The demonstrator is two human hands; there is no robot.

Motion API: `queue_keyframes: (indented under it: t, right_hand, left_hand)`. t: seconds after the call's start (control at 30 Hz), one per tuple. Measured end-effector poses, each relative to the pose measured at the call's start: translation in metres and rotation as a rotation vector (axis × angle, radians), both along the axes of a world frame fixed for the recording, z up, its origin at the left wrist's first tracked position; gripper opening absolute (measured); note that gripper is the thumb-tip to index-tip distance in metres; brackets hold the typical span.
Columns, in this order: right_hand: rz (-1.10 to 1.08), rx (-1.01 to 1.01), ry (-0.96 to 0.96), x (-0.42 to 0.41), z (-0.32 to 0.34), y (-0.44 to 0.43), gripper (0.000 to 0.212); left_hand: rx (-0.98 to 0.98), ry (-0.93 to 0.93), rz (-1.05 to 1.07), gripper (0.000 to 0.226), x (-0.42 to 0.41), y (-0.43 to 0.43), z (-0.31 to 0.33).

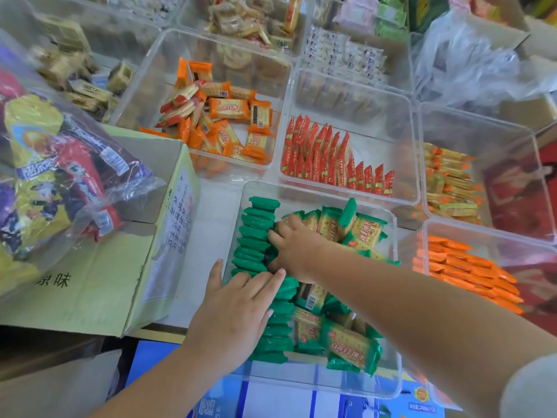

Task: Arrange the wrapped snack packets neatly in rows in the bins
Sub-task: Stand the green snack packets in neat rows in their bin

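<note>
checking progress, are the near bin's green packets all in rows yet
Partly: one row of green packets stands on edge along the clear bin's left wall; loose green packets lie jumbled beside it.

L hand [235, 312], R hand [297, 251] on green pkts [256, 236]

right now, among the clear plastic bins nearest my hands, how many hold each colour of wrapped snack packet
clear plastic bin of green wrapped packets: 1
clear bin of red wrapped packets: 1
clear bins of orange wrapped packets, loose pile and neat row: 2
clear bin of yellow packets with orange ends: 1
total: 5
</note>
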State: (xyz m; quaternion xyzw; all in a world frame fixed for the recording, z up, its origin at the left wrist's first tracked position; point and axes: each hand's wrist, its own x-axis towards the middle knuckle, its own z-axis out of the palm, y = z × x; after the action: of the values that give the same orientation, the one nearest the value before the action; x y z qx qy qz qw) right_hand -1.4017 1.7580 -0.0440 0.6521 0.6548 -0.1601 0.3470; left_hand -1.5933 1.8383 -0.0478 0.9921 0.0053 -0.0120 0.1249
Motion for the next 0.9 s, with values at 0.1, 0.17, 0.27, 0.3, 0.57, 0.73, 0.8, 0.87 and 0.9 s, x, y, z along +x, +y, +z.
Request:
queue_keyframes:
  t: [0.1, 0.17, 0.27, 0.3, 0.57, 0.73, 0.8, 0.87, 0.9]
  right_hand:
    - [0.0, -0.02, -0.036, -0.006, -0.003, 0.006, 0.042]
    - [-0.007, -0.008, -0.046, -0.007, -0.003, 0.007, 0.039]
    - [0.005, -0.002, -0.039, -0.002, 0.001, 0.007, 0.037]
    - [0.013, 0.0, -0.03, 0.001, 0.003, 0.006, 0.039]
    - [0.004, 0.03, 0.055, 0.014, 0.021, 0.002, 0.079]
    - [-0.066, 0.086, 0.083, 0.009, 0.031, -0.002, 0.053]
    - [-0.13, 0.113, 0.083, 0.007, 0.033, -0.005, 0.047]
    - [-0.177, 0.146, 0.066, 0.005, 0.033, -0.009, 0.045]
    - [-0.188, 0.17, 0.06, 0.005, 0.033, -0.012, 0.044]
  left_hand:
    - [-0.002, -0.019, 0.007, 0.059, 0.001, 0.0, 0.0]
    - [-0.01, -0.03, 0.015, 0.056, 0.001, -0.002, 0.0]
    - [-0.019, -0.034, 0.018, 0.058, 0.001, -0.002, 0.001]
    - [-0.019, -0.036, 0.014, 0.059, 0.001, -0.001, 0.001]
    - [-0.016, -0.083, 0.02, 0.054, 0.0, -0.002, -0.002]
    - [-0.022, -0.085, 0.019, 0.047, 0.002, -0.002, -0.004]
    - [-0.033, -0.086, 0.035, 0.045, 0.002, -0.002, -0.004]
    - [-0.049, -0.084, 0.053, 0.046, 0.001, -0.002, -0.004]
    - [-0.052, -0.077, 0.054, 0.048, 0.001, -0.002, -0.004]
